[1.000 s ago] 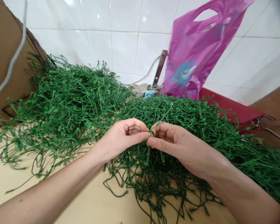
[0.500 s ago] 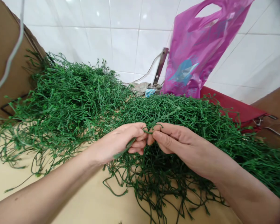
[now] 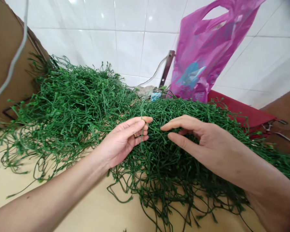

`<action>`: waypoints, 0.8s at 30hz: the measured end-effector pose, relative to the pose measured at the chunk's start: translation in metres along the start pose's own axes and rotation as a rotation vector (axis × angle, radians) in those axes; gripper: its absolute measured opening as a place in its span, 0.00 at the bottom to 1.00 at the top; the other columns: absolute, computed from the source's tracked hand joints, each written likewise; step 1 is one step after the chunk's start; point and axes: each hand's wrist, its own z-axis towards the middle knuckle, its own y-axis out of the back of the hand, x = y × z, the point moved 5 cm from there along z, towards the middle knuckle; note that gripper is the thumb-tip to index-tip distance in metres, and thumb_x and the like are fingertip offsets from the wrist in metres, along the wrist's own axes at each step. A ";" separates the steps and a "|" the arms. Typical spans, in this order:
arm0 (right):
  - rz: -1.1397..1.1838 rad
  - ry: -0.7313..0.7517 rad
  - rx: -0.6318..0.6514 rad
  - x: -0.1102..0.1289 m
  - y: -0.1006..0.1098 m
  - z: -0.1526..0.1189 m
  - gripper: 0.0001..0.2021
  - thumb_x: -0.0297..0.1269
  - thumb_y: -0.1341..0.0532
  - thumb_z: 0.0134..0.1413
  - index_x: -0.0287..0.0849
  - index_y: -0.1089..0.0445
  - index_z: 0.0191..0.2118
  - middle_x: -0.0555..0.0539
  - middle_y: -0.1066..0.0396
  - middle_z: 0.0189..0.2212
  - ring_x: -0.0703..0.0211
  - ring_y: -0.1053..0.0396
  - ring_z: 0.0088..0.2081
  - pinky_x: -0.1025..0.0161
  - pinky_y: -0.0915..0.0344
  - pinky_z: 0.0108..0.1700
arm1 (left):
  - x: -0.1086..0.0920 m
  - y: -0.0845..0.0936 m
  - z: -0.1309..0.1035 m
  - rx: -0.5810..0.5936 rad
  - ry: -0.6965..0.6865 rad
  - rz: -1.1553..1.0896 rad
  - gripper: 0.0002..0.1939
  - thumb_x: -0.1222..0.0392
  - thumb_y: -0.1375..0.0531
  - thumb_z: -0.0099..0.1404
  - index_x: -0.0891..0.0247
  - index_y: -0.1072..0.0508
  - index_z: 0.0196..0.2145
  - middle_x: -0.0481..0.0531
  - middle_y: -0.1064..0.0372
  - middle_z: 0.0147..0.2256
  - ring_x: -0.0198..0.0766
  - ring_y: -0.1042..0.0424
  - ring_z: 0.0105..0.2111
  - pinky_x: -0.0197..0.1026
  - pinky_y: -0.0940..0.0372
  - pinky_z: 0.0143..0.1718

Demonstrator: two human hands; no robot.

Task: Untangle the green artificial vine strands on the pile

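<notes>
My left hand (image 3: 128, 135) pinches a thin green artificial stem (image 3: 142, 129) between thumb and forefinger, above the middle of the table. A ring shows on one of its fingers. To its right, my right hand (image 3: 195, 135) is open, thumb and fingers apart, with nothing visible between them. Both hands hover over a tangled heap of green plastic stems (image 3: 174, 174), many with small forked tips. A second pile of similar stems (image 3: 77, 96) lies at the left, its tips lighter green.
Behind the heap a purple plastic bag (image 3: 207, 48) stands against the white tiled wall (image 3: 130, 48). A metal strip (image 3: 167, 68) leans there too. On the right is a red bag (image 3: 246, 109); on the left, a brown cardboard box (image 3: 9, 54) and a pale cable (image 3: 16, 58).
My right hand has let go of the stem and drawn back to the right, its fingers opening. My left hand has turned slightly and still pinches the stem, which now stands more upright.
</notes>
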 end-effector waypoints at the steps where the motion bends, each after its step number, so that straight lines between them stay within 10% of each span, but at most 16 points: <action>1: -0.013 -0.016 -0.039 -0.001 0.002 0.000 0.07 0.40 0.39 0.62 0.48 0.24 0.43 0.51 0.24 0.40 0.58 0.28 0.42 0.61 0.34 0.48 | -0.001 0.000 0.000 0.012 -0.015 0.032 0.08 0.60 0.35 0.66 0.63 0.19 0.41 0.47 0.30 0.31 0.28 0.31 0.33 0.33 0.33 0.42; 14: 0.112 -0.048 -0.036 0.005 -0.020 0.001 0.06 0.32 0.40 0.62 0.45 0.26 0.34 0.55 0.25 0.25 0.65 0.29 0.28 0.67 0.36 0.32 | -0.006 -0.003 -0.002 0.045 -0.186 0.293 0.05 0.60 0.33 0.65 0.57 0.17 0.39 0.46 0.26 0.31 0.29 0.30 0.34 0.32 0.37 0.40; 24: -0.058 0.025 -0.180 0.001 -0.004 0.002 0.05 0.31 0.39 0.62 0.45 0.26 0.36 0.54 0.24 0.31 0.64 0.28 0.32 0.67 0.33 0.37 | -0.054 0.025 -0.002 -0.302 -0.681 0.351 0.06 0.60 0.34 0.64 0.60 0.20 0.39 0.47 0.28 0.33 0.30 0.32 0.32 0.33 0.34 0.37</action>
